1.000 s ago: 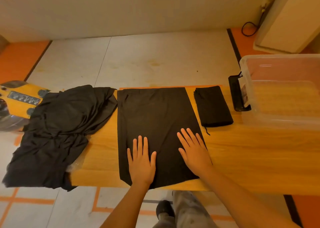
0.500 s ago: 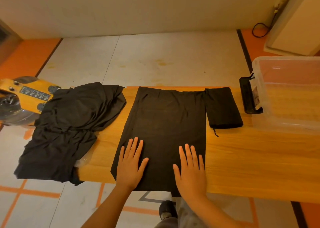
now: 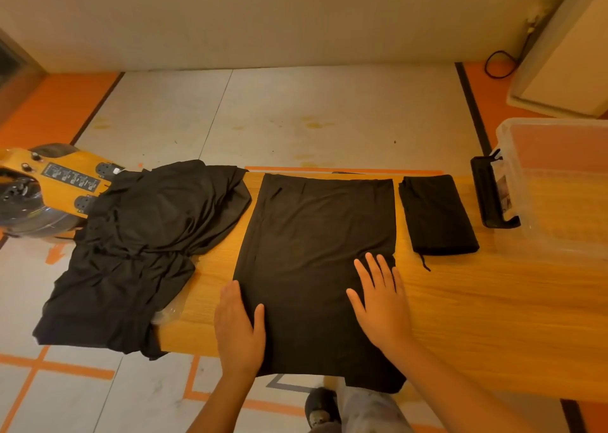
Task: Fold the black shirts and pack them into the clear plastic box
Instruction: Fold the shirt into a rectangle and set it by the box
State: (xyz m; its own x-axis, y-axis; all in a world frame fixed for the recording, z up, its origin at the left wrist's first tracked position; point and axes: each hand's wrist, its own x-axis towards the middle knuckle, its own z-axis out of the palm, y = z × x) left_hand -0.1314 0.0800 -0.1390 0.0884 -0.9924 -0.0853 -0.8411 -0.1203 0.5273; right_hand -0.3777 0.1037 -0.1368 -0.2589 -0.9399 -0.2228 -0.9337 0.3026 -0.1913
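A black shirt [image 3: 316,261] is spread flat in the middle of the wooden table [image 3: 493,301], its near hem hanging just over the front edge. The right hand [image 3: 378,304] is laid on it near the right side, fingers straight and spread, nothing gripped. The left hand [image 3: 238,327] is set along the left edge with the thumb on the cloth. It looks flat too, though whether its fingertips are tucked under the edge cannot be made out.

The fabric is judged thin, light and limp – it will sag and crease if lifted by one point, so it is best taken at two corners or along a whole edge. One folded shirt [image 3: 437,215] lies just beside it on the right, a heap of unfolded shirts [image 3: 141,251] on the left, and the clear plastic box [image 3: 559,185] at the far right – no shirt packed in it yet.
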